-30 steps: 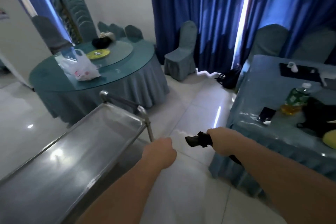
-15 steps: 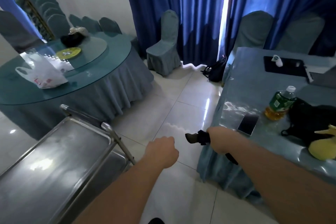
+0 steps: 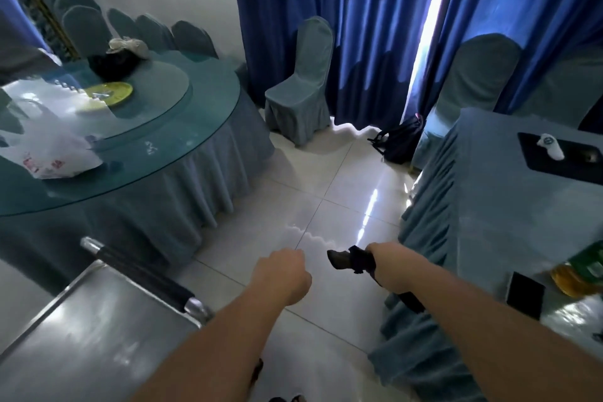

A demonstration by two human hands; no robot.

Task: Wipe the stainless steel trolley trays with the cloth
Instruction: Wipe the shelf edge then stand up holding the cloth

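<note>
The stainless steel trolley's top tray [image 3: 98, 336] fills the lower left corner, and its handle bar [image 3: 140, 274] with a black grip runs across the near end. My left hand [image 3: 282, 274] is a closed fist over the floor, right of the handle and not touching it. My right hand [image 3: 388, 263] is shut on a dark object [image 3: 347, 261] that sticks out to the left, with a dark strip hanging below the wrist. Whether this is the cloth I cannot tell.
A round glass-topped table [image 3: 195, 127] stands at the left, bearing a plastic bag [image 3: 55, 153] and a yellow plate [image 3: 111, 93]. A draped table [image 3: 483, 206] on the right holds a phone [image 3: 525, 294] and a bottle [image 3: 584, 268]. A covered chair [image 3: 303, 91] and a backpack [image 3: 401, 140] stand by the curtains.
The view has shifted, so the trolley sits lower and further left in the frame and the right table further right. Both hands keep the same pose and grip.
</note>
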